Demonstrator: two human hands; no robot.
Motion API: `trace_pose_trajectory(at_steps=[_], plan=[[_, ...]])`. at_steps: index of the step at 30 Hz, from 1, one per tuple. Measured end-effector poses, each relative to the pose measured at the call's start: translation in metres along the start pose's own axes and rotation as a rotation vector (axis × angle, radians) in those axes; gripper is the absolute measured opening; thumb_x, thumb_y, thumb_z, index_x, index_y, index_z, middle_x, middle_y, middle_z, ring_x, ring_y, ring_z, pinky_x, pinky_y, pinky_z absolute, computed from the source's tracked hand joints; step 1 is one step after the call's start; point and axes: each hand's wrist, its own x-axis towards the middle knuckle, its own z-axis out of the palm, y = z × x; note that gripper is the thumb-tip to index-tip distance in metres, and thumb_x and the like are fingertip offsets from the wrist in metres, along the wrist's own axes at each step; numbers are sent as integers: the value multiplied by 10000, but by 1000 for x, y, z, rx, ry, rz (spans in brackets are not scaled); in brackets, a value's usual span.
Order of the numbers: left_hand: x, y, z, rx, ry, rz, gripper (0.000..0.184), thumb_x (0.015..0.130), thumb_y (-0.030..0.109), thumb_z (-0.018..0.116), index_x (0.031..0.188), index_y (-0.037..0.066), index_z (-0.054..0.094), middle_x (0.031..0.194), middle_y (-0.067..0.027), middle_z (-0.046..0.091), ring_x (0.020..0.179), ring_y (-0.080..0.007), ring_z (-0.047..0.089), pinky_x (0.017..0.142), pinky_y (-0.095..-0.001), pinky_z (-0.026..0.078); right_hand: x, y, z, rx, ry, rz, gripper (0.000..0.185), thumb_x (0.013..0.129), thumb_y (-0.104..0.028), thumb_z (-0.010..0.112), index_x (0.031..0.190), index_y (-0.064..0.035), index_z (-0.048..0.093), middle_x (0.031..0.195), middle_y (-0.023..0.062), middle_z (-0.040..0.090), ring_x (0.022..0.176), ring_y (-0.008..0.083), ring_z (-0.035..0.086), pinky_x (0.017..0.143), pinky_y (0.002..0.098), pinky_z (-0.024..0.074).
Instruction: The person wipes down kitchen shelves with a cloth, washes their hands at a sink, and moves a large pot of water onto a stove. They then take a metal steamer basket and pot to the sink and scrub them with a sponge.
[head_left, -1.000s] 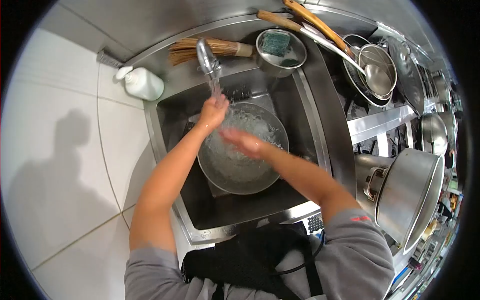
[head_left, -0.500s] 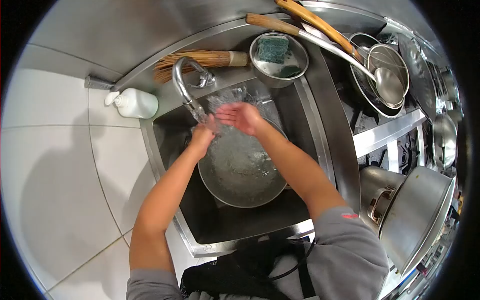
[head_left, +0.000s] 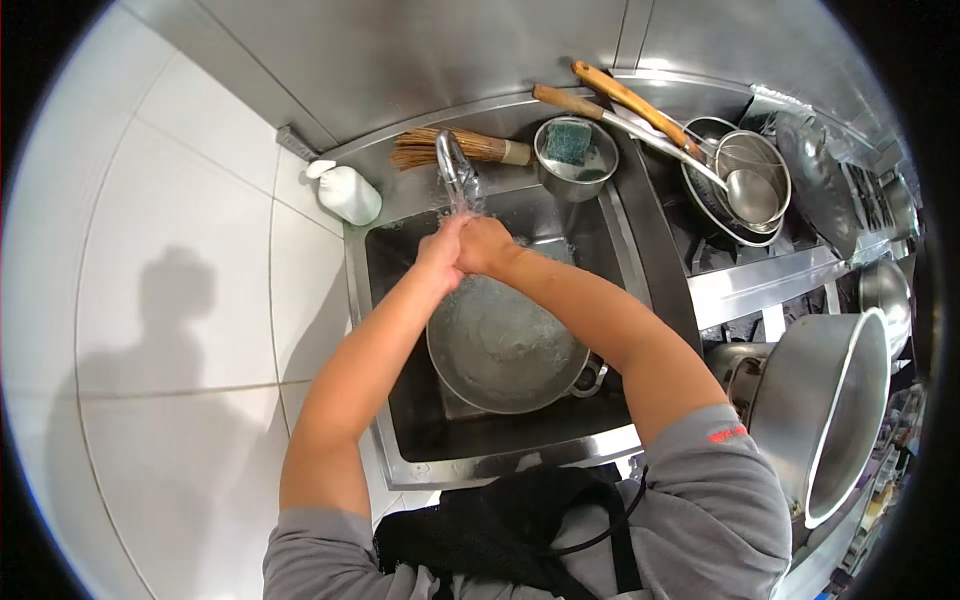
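Standing in the room, I see a person bent over a steel sink (head_left: 412,436), both bare hands pressed together under a running tap (head_left: 446,156). The left hand (head_left: 440,252) meets the right hand (head_left: 486,246) just below the spout. They are folded against each other, and the fingers are so bunched and overlapped that I cannot tell how far they are curled, or whether anything sits between them. A round pan (head_left: 478,400) rests in the sink, partly beneath the hands, with rippled water (head_left: 515,345) inside; its handle (head_left: 590,379) points to the right.

The likeliest trouble is splashing: the stream breaks on the hands and could spray onto the ledge, where a brush (head_left: 480,146) lies beside a pot (head_left: 574,190) with a green sponge (head_left: 568,143). If the flow goes on, the pan could brim over into the sink. Wet hands could also slip apart and knock the tap. A forearm could catch the pan's handle and slosh the water.
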Motion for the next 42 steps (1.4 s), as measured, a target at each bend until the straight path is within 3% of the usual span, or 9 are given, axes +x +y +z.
trace_pose_trajectory(at_steps=[11, 15, 24, 27, 29, 34, 35, 39, 42], plan=[[-102, 31, -14, 651, -24, 470, 256, 889, 193, 682, 1051, 16, 591, 981, -127, 681, 806, -211, 687, 697, -333, 557, -177, 4, -6, -118, -36, -72, 564, 894, -239, 544, 1440, -186, 416, 1163, 198, 619, 1069, 361, 611, 975, 552, 410], [-99, 20, -58, 852, 64, 387, 259, 887, 217, 677, 1057, 32, 616, 950, -86, 693, 768, -163, 674, 648, -256, 514, -282, 31, 39, -81, -646, 422, 379, 868, -266, 562, 1186, -73, 628, 1193, 189, 642, 1147, 333, 608, 1007, 583, 384], [-95, -89, -141, 1331, -42, 109, 301, 862, 283, 713, 969, 6, 666, 816, -67, 675, 635, -148, 608, 538, -297, 474, -494, -31, 36, -60, 127, 458, 323, 891, -302, 585, 1140, -104, 637, 1281, 96, 604, 1249, 299, 508, 989, 507, 389], [-68, -124, -197, 1678, -188, 474, 359, 864, 309, 708, 1022, -8, 652, 806, -78, 683, 647, -153, 627, 558, -306, 494, -559, -38, 58, -5, 411, 415, 277, 870, -232, 618, 1106, -91, 654, 1254, 116, 621, 1148, 328, 580, 921, 452, 464], [-109, -139, -195, 1675, -196, 439, 370, 865, 318, 703, 1037, -5, 648, 820, -92, 684, 673, -165, 641, 592, -313, 508, -610, -34, 87, 144, 203, 711, 295, 878, -286, 603, 1075, -73, 655, 1080, 179, 675, 917, 408, 646, 782, 452, 533], [-209, -202, -199, 1310, -100, 278, 326, 860, 250, 706, 1064, 4, 642, 833, -115, 685, 772, -207, 665, 727, -340, 527, -777, -27, 193, 223, -213, 978, 442, 862, -380, 619, 1191, -87, 652, 1037, 220, 684, 998, 379, 650, 881, 456, 516], [-233, -217, -196, 1361, -23, 233, 322, 854, 215, 711, 1075, -5, 632, 853, -116, 686, 807, -213, 667, 763, -344, 527, -822, -29, 229, 201, -98, 965, 355, 854, -382, 584, 997, -77, 694, 994, 232, 674, 951, 433, 634, 828, 483, 516], [-286, -300, -246, 1419, -3, 1051, 434, 797, 150, 718, 1187, 12, 584, 1062, -150, 663, 1007, -283, 635, 900, -386, 497, -979, -49, 355, 495, -88, 1184, 462, 842, -446, 627, 1125, -87, 690, 1070, 164, 697, 1062, 360, 635, 917, 406, 508], [-363, -333, -237, 1856, 114, 1458, 428, 799, 163, 701, 1202, 56, 605, 1124, -168, 650, 1075, -337, 604, 947, -409, 472, -1069, -87, 402, 801, -150, 1662, 289, 871, -255, 614, 890, 22, 694, 765, 184, 701, 613, 297, 687, 604, 412, 560]])
